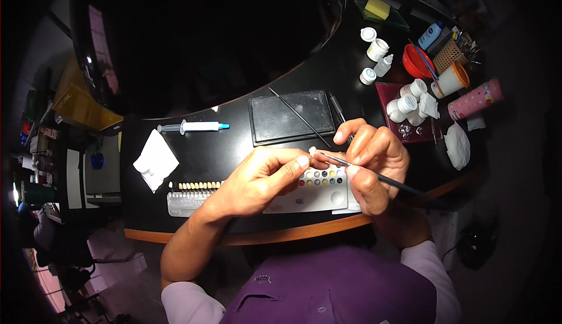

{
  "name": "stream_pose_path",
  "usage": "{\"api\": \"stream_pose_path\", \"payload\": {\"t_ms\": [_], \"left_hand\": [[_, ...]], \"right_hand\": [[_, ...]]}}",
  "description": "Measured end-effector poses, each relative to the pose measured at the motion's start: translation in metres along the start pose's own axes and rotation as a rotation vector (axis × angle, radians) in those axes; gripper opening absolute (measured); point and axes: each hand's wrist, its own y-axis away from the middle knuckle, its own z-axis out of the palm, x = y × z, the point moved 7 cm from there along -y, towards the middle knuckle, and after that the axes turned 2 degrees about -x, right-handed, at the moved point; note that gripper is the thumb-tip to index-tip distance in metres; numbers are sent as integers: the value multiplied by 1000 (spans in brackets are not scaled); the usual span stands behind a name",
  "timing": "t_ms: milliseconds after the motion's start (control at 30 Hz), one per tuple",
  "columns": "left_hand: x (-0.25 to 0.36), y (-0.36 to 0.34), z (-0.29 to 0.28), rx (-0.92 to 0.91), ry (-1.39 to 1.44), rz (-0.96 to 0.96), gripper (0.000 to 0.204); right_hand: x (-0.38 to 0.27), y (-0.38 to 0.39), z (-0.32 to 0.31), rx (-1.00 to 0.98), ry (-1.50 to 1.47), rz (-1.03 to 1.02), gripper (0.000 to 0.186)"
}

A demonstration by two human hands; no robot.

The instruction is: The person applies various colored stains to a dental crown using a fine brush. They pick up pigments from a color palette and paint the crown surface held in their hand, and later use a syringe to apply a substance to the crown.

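Observation:
Pinched between the thumb and fingers of my left hand (pixel 257 177) is a small white tooth-shaped piece, like a dental crown (pixel 312 150). My right hand (pixel 377 169) grips a thin dark-handled brush (pixel 395 184) like a pen. The brush tip points at the crown and is at or very close to it; contact is too small to tell. Beneath both hands lies a white palette (pixel 313 202) with rows of coloured paint wells, partly covered by my fingers. Left of it, partly behind my left wrist, is a tooth shade guide (pixel 187 204) with several tabs.
A black flat case (pixel 266 122) with a thin brush (pixel 295 110) across it lies beyond my hands. A syringe (pixel 202 126) and white tissue (pixel 155 157) are left. Jars (pixel 403 106), a red bowl (pixel 414 61) and a pink can (pixel 475 98) crowd the right. A large dark screen (pixel 205 43) overhangs the back.

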Motion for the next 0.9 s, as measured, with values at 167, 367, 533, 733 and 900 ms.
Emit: {"api": "stream_pose_path", "payload": {"t_ms": [167, 367, 533, 733, 900], "left_hand": [[-13, 0, 17, -148, 433, -116, 50], [-11, 5, 22, -189, 648, -205, 50], [-12, 6, 21, -182, 665, -205, 51], [-12, 5, 21, -185, 662, -192, 52], [-12, 4, 19, -192, 682, -197, 52]], "right_hand": [[1, 6, 6, 97, 220, -110, 15], [-7, 5, 4, 89, 477, -275, 18], [-12, 2, 9, 33, 555, -340, 18], [-10, 2, 9, 65, 541, -325, 18], [-13, -2, 9, 43, 543, -341, 17]]}}
